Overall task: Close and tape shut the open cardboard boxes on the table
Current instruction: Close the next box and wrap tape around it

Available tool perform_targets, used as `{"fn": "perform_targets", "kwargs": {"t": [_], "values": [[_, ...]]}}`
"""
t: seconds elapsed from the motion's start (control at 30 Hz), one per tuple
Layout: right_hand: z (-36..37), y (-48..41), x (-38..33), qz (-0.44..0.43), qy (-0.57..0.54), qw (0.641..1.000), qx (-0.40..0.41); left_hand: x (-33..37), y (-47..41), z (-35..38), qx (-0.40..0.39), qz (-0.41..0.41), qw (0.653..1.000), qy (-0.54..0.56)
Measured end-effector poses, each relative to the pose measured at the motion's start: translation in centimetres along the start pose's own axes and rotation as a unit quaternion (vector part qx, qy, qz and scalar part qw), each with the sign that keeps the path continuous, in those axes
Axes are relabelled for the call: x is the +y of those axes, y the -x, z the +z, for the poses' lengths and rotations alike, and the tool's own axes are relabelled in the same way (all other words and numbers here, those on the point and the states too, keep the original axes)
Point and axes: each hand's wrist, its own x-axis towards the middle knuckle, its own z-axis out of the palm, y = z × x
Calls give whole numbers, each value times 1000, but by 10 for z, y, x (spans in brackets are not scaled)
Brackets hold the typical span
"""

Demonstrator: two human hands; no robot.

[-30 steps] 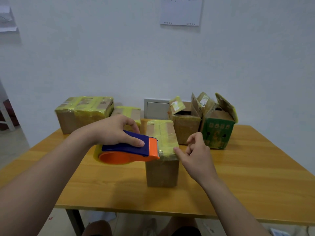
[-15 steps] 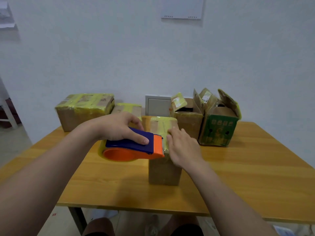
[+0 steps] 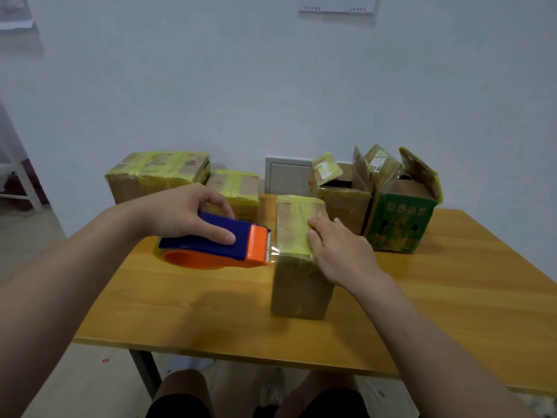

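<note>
Counter (image 3: 452,297): we see a wooden top carrying five boxes, most of them along the far edge by the wall.
Large taped box (image 3: 156,173): we find it at the far left, flaps down, its top wrapped in yellowish tape.
Green box (image 3: 401,224): it stands at the far right with its flaps up, touching the brown one on its left.
Open brown box (image 3: 343,206): we see its flaps raised and a dark opening; it sits just behind the front box.
Front box (image 3: 298,285): it stands upright near the middle of the counter, closer to us than the rest, flaps closed and yellowish tape across its top.
Small taped box (image 3: 238,188): we see it closed, between the large taped box and the front box, partly behind the left hand.
Tape dispenser (image 3: 217,245): blue and orange, held off the counter, its toothed end just beside the front box's upper left edge.
Left hand (image 3: 180,209): we see it gripping the dispenser, fingers curled over the blue top, thumb along the near side.
Right hand (image 3: 340,251): flat, fingers straight, pressing on the front box's taped top at its near right corner.
Tape strip (image 3: 274,253): a short clear length runs from the dispenser's blade to the box.
</note>
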Motion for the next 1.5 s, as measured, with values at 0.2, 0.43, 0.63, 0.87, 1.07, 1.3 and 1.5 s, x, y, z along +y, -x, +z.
{"fn": "perform_targets", "kwargs": {"t": [0.2, 0.43, 0.63, 0.87, 1.07, 1.3, 1.5], "values": [[-4, -4, -34, -35, 50, 998, 7, -5, -8, 9, 8, -20, 999, -33], [20, 1, -44, -24, 68, 997, -12, 0, -5, 8, -2, -78, 994, -78], [17, 0, -48, -32, 83, 996, -29, 35, -6, 12, 53, -134, 972, -187], [15, 6, -36, -25, 63, 997, -26, -14, -12, 52, 132, -165, 898, -385], [17, 4, -39, -34, 59, 997, -22, -49, -15, 86, 175, -127, 924, -316], [7, 7, -34, -35, 20, 998, -44, -65, -14, 112, 154, -114, 934, -302], [0, 6, -13, -40, -205, 977, 31, -54, -9, 110, 218, -94, 908, -344]]}}
